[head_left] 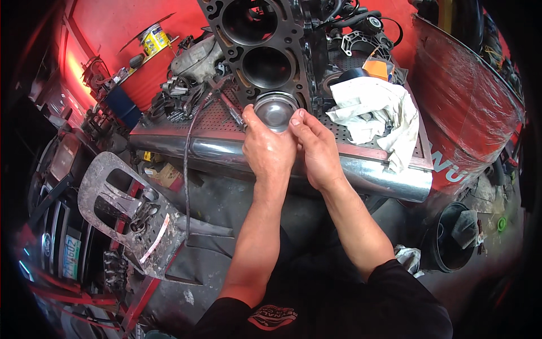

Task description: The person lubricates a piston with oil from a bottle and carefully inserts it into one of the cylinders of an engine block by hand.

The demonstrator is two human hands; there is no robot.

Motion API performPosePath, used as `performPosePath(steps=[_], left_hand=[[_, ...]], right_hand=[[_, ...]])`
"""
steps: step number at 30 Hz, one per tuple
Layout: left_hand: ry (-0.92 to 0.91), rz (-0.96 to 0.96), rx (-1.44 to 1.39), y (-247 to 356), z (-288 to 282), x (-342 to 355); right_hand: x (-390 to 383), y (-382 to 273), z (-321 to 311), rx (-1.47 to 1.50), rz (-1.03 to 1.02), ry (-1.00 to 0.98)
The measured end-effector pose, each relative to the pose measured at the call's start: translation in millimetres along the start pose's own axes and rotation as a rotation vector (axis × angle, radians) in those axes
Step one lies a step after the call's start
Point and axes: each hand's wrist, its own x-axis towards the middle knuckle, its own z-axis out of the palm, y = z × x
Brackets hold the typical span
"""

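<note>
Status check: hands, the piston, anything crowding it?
Left hand and right hand both grip the piston. Engine block directly behind. White rag lies right.

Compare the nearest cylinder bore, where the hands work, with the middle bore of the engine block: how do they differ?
The nearest bore holds a shiny metal piston; the middle bore is an empty dark hole. The left hand and right hand touch the nearest bore's piston; the middle bore is untouched. Both are round openings in the same engine block.
</note>
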Motion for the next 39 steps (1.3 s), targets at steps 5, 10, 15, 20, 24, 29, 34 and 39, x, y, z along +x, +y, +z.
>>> performPosePath(steps=[5, 10, 15, 20, 24, 29, 34, 39], left_hand=[[-0.046, -0.067, -0.06, -3, -5, 0], [-0.045, -0.034, -0.13, -7, 0, -4], [-0.045, -0.068, -0.142, -4, -1, -3], [-0.038, -0.073, -0.099, -4, 5, 0], [-0.028, -0.035, -0.125, -8, 6, 0], [-0.056, -0.049, -0.152, -11, 7, 0], [-0.057, -0.002, -0.169, -12, 12, 0], [-0.094, -0.042, -0.187, -13, 10, 4]], right_hand=[[-6, 8, 3, -0.095, -0.019, 0.048], [-15, 10, -2, -0.211, -0.102, 0.069], [-12, 13, -11, -0.137, -0.066, -0.009], [-10, 18, -21, -0.048, -0.084, -0.07], [-8, 11, -19, -0.182, -0.082, -0.089], [-5, 1, -20, -0.397, -0.042, -0.067], [-1, 17, -28, -0.371, -0.13, -0.073], [-1, 20, -24, -0.388, -0.223, -0.017]])
